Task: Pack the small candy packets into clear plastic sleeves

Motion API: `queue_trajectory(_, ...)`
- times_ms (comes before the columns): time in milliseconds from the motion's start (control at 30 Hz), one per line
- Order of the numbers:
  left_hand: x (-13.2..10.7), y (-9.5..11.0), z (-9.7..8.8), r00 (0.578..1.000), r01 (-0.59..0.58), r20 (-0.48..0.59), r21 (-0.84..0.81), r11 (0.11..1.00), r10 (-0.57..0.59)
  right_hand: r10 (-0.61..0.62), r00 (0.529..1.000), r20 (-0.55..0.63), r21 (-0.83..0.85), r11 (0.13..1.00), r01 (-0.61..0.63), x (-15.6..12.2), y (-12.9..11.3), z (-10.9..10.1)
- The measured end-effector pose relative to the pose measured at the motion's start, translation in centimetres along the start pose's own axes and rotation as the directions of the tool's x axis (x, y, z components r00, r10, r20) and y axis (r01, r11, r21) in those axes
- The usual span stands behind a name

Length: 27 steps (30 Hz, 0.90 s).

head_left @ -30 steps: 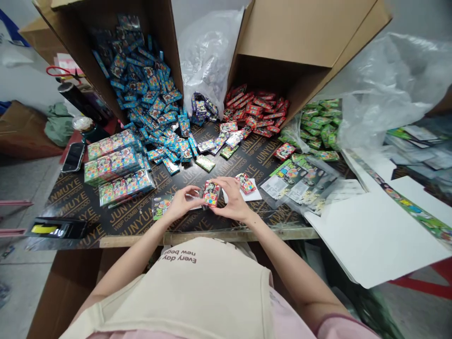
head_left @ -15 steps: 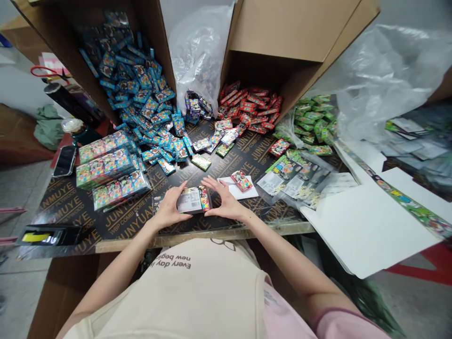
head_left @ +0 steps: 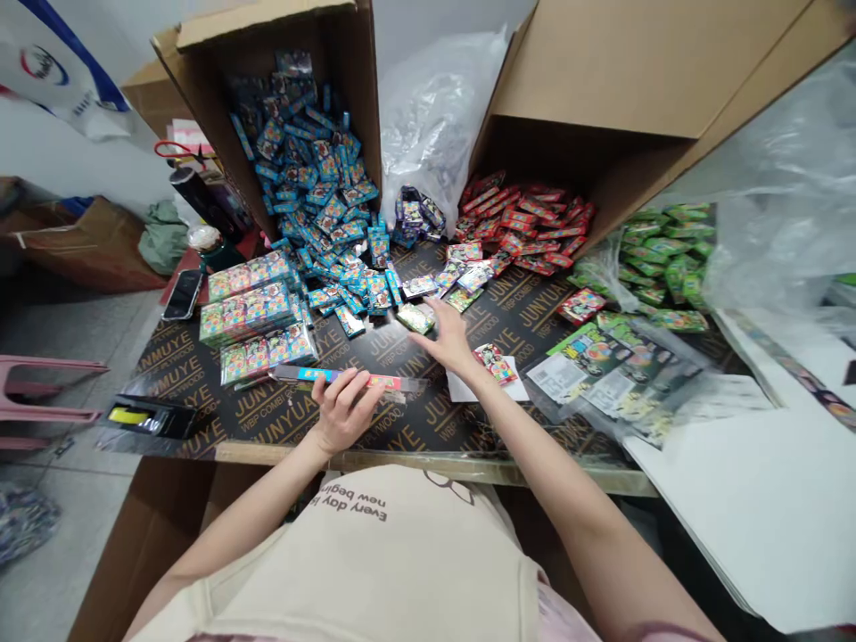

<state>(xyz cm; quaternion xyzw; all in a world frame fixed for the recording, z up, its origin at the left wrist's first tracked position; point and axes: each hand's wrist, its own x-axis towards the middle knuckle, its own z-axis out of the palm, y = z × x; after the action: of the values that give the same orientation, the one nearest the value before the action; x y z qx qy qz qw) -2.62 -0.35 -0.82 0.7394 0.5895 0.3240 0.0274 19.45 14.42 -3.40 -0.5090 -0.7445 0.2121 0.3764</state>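
My left hand [head_left: 346,412] grips a clear-wrapped pack of small boxes [head_left: 314,374], turned so that its narrow blue and red side shows. The pack's clear wrap sticks out past both ends. My right hand [head_left: 447,339] reaches over the table with thumb and fingers apart, right at a small green box [head_left: 415,317]. Whether it touches that box I cannot tell. Below my right wrist, a small red box [head_left: 495,364] lies on a white card [head_left: 461,387]. Several loose purple and green boxes [head_left: 466,300] lie just beyond my right fingers.
Stacked wrapped packs [head_left: 258,312] stand at the left, near a phone [head_left: 183,294] and a tape dispenser [head_left: 151,416]. Cartons behind spill blue boxes [head_left: 327,196] and red boxes [head_left: 528,223]. Green boxes [head_left: 669,254], printed bags [head_left: 615,366] and white sheets [head_left: 755,499] are at the right.
My right hand has left the pack and moved up to the green box. My left hand has tipped the pack onto its side. The view has swung left.
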Motion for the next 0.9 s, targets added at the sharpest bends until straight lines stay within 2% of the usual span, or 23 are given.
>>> queue_trajectory(100,0.6,0.8,-0.6,0.989,-0.063,0.136,0.024,0.998,0.059,0.037,0.985,0.170,-0.129,0.992,-0.015,1.0,1.3,2.3)
queue_trajectory(133,0.8,1.0,-0.7,0.975,-0.074,0.212,0.033,0.997,0.065,0.036,0.983,0.178,-0.110,0.994,-0.016,0.8,1.3,2.6)
queue_trajectory(200,0.9,0.8,-0.5,0.929,-0.047,0.368,0.033,0.998,0.032,0.025,0.992,0.122,0.016,0.999,-0.028,-0.1,0.6,2.2)
queue_trajectory(267,1.1,0.3,0.2,0.889,0.070,0.454,0.000,0.998,-0.062,0.043,0.998,0.045,0.187,0.981,-0.051,-1.3,-0.8,1.1)
queue_trajectory(367,2.0,0.1,1.6,0.875,0.337,0.427,-0.198,0.920,-0.229,0.072,0.997,0.015,0.331,0.941,-0.073,-3.5,-3.4,-0.9)
queue_trajectory(433,3.2,0.8,2.5,0.856,0.487,0.420,-0.458,0.744,-0.302,0.053,0.998,0.040,0.357,0.932,-0.063,-4.9,-5.1,-1.7)
queue_trajectory(500,4.6,2.0,3.1,0.809,0.587,0.476,-0.673,0.450,-0.344,0.030,0.998,0.057,0.368,0.929,-0.049,-6.2,-6.4,-2.0)
queue_trajectory(567,5.7,3.1,3.3,0.753,0.631,0.546,-0.757,0.170,-0.366,0.015,0.999,0.036,0.345,0.938,-0.026,-7.0,-7.1,-2.1)
queue_trajectory(600,6.1,3.6,3.3,0.729,0.638,0.570,-0.766,0.076,-0.379,0.001,1.000,0.021,0.318,0.948,-0.008,-7.3,-7.2,-2.1)
queue_trajectory(667,6.6,4.0,3.0,0.694,0.651,0.598,-0.759,-0.005,-0.400,-0.062,0.998,0.031,0.259,0.965,0.052,-7.5,-7.1,-2.5)
queue_trajectory(700,6.7,4.0,2.8,0.682,0.667,0.606,-0.745,0.007,-0.408,-0.107,0.993,0.057,0.235,0.968,0.090,-7.4,-7.0,-2.9)
queue_trajectory(733,6.8,3.9,2.4,0.679,0.684,0.605,-0.728,0.056,-0.416,-0.153,0.984,0.087,0.217,0.967,0.131,-7.2,-6.9,-3.2)
queue_trajectory(800,6.7,3.5,1.7,0.701,0.699,0.580,-0.674,0.239,-0.415,-0.243,0.961,0.136,0.174,0.960,0.218,-6.8,-6.8,-3.8)
queue_trajectory(900,6.3,3.3,0.8,0.775,0.627,0.522,-0.565,0.537,-0.356,-0.369,0.903,0.219,0.096,0.929,0.357,-6.1,-6.9,-4.1)
